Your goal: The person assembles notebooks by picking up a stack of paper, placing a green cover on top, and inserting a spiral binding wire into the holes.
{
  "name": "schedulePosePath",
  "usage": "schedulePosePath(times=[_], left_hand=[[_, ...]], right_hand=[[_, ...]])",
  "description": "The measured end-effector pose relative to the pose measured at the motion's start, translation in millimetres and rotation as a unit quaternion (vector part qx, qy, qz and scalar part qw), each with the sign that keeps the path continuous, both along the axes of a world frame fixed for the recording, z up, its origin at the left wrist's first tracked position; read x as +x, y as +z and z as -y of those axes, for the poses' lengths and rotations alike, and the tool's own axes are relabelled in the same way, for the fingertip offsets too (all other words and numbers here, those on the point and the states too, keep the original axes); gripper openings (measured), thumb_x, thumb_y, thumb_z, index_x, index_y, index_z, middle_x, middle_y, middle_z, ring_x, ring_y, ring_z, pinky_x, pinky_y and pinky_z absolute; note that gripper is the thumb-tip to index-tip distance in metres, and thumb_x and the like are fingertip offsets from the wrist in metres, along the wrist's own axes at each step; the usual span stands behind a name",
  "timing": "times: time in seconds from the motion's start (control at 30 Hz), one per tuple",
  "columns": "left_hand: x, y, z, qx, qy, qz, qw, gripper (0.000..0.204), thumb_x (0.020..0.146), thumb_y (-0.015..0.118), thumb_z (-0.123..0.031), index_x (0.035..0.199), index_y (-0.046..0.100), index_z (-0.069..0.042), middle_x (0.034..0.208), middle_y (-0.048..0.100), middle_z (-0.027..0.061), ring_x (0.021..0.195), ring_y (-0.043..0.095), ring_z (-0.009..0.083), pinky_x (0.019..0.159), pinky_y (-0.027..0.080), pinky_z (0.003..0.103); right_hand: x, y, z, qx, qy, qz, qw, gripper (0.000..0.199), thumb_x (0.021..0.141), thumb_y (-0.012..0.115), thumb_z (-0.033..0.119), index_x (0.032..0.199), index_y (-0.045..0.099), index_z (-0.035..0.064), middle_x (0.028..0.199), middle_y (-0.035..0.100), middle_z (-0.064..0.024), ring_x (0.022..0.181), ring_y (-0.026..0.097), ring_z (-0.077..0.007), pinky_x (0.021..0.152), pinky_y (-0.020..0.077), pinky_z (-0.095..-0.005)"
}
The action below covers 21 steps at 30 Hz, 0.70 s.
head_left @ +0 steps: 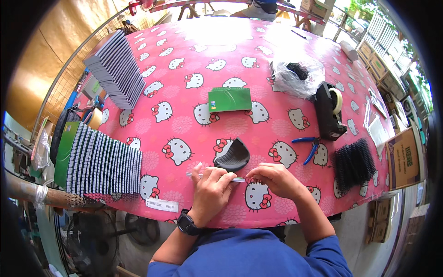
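Head view: left fingers [214,175] closed around notebook [238,179], right fingers [266,172] curled beside.

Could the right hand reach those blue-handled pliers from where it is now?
Probably yes: the blue-handled pliers lie a little beyond the right hand and to its right, and I see nothing standing between them.

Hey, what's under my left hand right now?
Under your left hand is a thin white pad, its ends showing on either side, with pink tablecloth around. Your fingers and palm cover its middle, so that part can't be seen.
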<state>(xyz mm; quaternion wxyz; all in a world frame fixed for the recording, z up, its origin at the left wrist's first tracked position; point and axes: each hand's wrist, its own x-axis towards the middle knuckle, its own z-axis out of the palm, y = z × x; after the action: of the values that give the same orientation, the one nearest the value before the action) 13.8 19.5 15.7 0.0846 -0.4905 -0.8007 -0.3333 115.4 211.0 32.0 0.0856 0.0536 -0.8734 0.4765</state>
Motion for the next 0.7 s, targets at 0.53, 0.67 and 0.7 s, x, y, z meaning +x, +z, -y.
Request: schedulePosePath(times=[0.53, 0.67, 0.7], left_hand=[[9, 1, -7, 0.053, -0.060, 0.034, 0.996, 0.032, 0.075, 0.069, -0.015, 0.105, 0.058, -0.015, 0.095, 0.058, -0.0005, 0.089, 0.055, 0.0179, 0.083, 0.034, 0.038], [6, -9, -1, 0.021, -0.083, -0.004, 0.996, 0.029, 0.076, 0.069, -0.018, 0.103, 0.058, -0.018, 0.095, 0.057, -0.0023, 0.087, 0.055, 0.0163, 0.079, 0.033, 0.035], [7, -6, -2, 0.021, -0.080, -0.004, 0.997, 0.029, 0.076, 0.069, -0.018, 0.103, 0.058, -0.018, 0.095, 0.057, -0.0023, 0.087, 0.055, 0.0163, 0.079, 0.033, 0.035]], right_hand=[[-4, 13, 16, 0.010, -0.017, 0.034, 0.999, 0.046, 0.084, 0.055, -0.006, 0.128, 0.050, 0.0070, 0.078, 0.061, -0.0087, 0.069, 0.063, -0.0181, 0.064, 0.0515, -0.0288], [-12, 20, 7, -0.103, 0.011, 0.244, 0.964, 0.030, 0.086, 0.057, 0.004, 0.117, 0.057, 0.0057, 0.074, 0.065, -0.0107, 0.069, 0.065, -0.0175, 0.065, 0.0519, -0.0319], [-17, 7, -8, -0.073, 0.049, 0.131, 0.988, 0.027, 0.086, 0.058, 0.005, 0.113, 0.059, 0.0034, 0.075, 0.066, -0.0096, 0.069, 0.065, -0.0149, 0.064, 0.0516, -0.0300]])
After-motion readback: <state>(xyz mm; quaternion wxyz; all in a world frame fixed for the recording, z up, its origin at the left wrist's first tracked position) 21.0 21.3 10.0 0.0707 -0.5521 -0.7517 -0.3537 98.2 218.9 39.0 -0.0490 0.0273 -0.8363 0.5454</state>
